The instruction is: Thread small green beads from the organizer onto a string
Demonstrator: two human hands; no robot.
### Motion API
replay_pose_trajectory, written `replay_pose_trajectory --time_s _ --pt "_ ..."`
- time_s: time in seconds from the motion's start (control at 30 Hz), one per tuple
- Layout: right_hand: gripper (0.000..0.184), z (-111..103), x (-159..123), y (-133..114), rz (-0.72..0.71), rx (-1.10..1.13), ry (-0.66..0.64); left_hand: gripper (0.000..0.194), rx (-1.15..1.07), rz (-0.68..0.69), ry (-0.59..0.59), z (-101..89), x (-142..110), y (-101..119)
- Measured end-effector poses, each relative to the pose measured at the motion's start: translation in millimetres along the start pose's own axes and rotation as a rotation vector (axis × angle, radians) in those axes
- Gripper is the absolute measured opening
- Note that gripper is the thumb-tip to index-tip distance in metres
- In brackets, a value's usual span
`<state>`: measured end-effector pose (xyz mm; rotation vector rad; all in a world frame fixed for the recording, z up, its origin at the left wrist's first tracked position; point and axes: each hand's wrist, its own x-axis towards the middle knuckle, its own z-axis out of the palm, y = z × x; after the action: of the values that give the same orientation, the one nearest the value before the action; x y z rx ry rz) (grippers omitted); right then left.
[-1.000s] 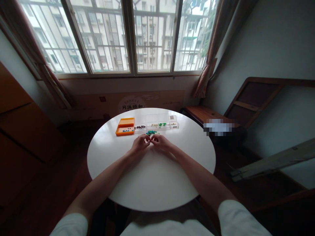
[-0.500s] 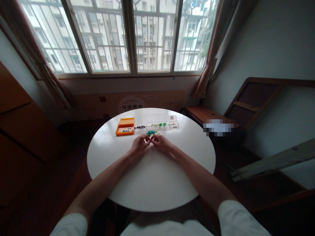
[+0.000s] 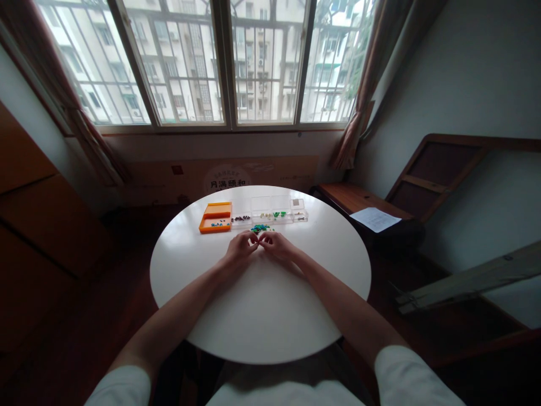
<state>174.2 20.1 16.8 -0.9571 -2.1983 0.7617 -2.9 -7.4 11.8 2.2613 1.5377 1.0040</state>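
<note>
Over the middle of the white round table (image 3: 262, 316), my left hand (image 3: 240, 246) and my right hand (image 3: 276, 246) meet fingertip to fingertip. Both are closed in a pinch; whatever lies between the fingertips is too small to make out. Just beyond them is a small pile of blue and green pieces (image 3: 261, 228), partly covered by the fingers. Farther back, an open orange box (image 3: 215, 229) has a few blue pieces in its near half. To its right are clear boxes holding dark pieces (image 3: 241, 218), whitish pieces (image 3: 265, 215) and green pieces (image 3: 279, 214).
A clear box (image 3: 300, 216) with small bits stands at the right end of the row. Right of the table, a wooden bench (image 3: 342, 194) has a paper sheet (image 3: 375, 219) on it. A large cardboard box (image 3: 169, 180) leans beneath the barred window.
The view has shifted very slightly. Both hands keep the same pinched pose at the same place on the table, and the pieces look unchanged.
</note>
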Motion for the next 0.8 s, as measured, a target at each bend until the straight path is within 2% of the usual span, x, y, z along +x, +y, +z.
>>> replay_pose_trajectory --time_s 0.53,0.8 --pt "0.016 -0.9 1.0 0.9 0.017 -0.032 -0.010 0.012 0.030 -0.017 -0.018 -1.0 0.2 3.2" --pt "0.017 0.4 1.7 0.4 0.011 0.013 -0.003 0.016 0.040 -0.046 0.023 -1.3 -0.1 3.0"
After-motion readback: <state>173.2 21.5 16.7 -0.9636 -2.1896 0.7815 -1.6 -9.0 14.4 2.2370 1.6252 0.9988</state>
